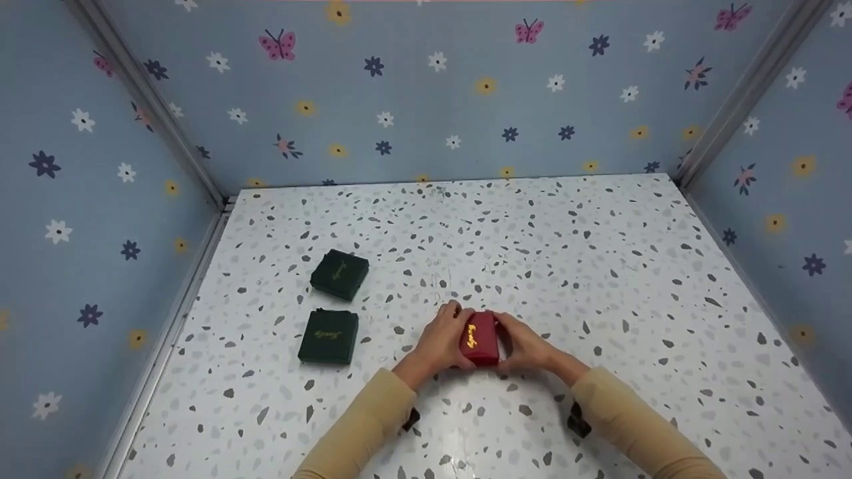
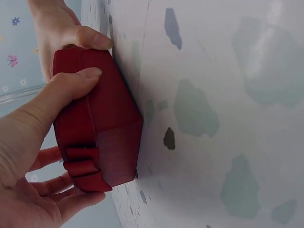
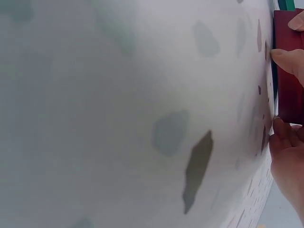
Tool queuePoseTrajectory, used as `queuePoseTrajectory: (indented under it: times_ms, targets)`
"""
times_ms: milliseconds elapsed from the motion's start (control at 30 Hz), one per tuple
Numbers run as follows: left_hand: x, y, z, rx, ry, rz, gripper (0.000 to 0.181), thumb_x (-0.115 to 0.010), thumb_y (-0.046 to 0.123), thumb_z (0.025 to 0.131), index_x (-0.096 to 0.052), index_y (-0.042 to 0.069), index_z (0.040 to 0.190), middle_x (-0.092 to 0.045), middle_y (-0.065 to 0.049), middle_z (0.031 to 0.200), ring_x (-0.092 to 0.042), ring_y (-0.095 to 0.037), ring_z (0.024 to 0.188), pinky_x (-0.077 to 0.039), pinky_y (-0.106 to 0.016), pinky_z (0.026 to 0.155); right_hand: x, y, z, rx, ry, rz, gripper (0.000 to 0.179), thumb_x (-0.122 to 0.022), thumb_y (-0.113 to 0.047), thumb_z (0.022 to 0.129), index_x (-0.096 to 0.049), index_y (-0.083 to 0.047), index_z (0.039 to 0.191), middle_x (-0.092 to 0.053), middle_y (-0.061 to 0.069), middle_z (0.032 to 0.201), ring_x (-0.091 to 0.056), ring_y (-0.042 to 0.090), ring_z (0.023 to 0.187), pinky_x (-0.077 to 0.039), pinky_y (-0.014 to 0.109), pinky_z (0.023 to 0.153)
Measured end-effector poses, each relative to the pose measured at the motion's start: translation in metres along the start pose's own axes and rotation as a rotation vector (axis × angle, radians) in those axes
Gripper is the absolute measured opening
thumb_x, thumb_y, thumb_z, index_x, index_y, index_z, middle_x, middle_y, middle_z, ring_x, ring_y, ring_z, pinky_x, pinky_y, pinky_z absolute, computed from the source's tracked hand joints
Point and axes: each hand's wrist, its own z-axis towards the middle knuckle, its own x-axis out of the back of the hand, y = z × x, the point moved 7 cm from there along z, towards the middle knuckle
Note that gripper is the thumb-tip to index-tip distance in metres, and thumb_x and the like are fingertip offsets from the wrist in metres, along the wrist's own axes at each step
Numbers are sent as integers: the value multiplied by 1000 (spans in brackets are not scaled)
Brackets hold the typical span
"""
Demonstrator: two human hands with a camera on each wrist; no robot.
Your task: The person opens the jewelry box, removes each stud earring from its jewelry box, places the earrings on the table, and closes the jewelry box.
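A small red jewelry box (image 1: 484, 339) with gold lettering on its lid sits upright on the speckled table, between both hands. My left hand (image 1: 439, 340) grips it from the left, with the thumb on the near side and the fingers around the far end. From the right, my right hand (image 1: 526, 344) holds the box between thumb and fingers. A red ribbon bow (image 2: 83, 166) shows on one side of the box in the left wrist view. Only part of the box (image 3: 288, 92) appears at the right wrist view's edge.
Two dark green boxes with gold lettering lie left of the hands: one green box (image 1: 341, 275) sits turned farther back, the other green box (image 1: 329, 337) nearer. Blue patterned panels (image 1: 439, 86) enclose the speckled table (image 1: 586, 253) at the back and sides.
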Motion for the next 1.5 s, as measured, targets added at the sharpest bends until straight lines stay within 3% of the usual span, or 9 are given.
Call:
queuePoseTrajectory:
  times_ms: [233, 600, 1067, 1500]
  targets:
    - [2, 0, 0, 8, 6, -17, 89, -85, 32, 48, -44, 9, 124, -40, -6, 108, -39, -18, 98, -43, -31, 81, 0, 4, 0, -45, -5, -4, 94, -82, -20, 53, -33, -3, 131, -45, 10, 125, -40, 22, 117, -27, 35, 100]
    - [0, -1, 1, 8, -2, -24, 89, -85, 32, 48, -44, 9, 124, -40, -6, 109, -39, -18, 98, -43, -31, 82, 1, 0, -1, -28, -18, 49, 96, -84, -24, 53, -31, -8, 132, -45, 3, 122, -43, 16, 110, -32, 33, 96]
    - [2, -2, 1, 17, 2, -36, 89, -84, 32, 47, -45, 10, 124, -40, -6, 108, -40, -17, 98, -42, -31, 83, 3, 2, -4, 4, 45, 106, 89, -82, -25, 58, -34, -5, 130, -47, 7, 119, -45, 20, 108, -36, 37, 92]
    - [14, -5, -6, 24, 38, -48, 88, -84, 35, 49, -45, 9, 124, -40, -7, 111, -41, -19, 99, -42, -32, 83, 0, 1, -2, 30, 63, 116, 88, -83, -25, 58, -35, -7, 130, -49, 4, 119, -46, 17, 108, -34, 34, 95]
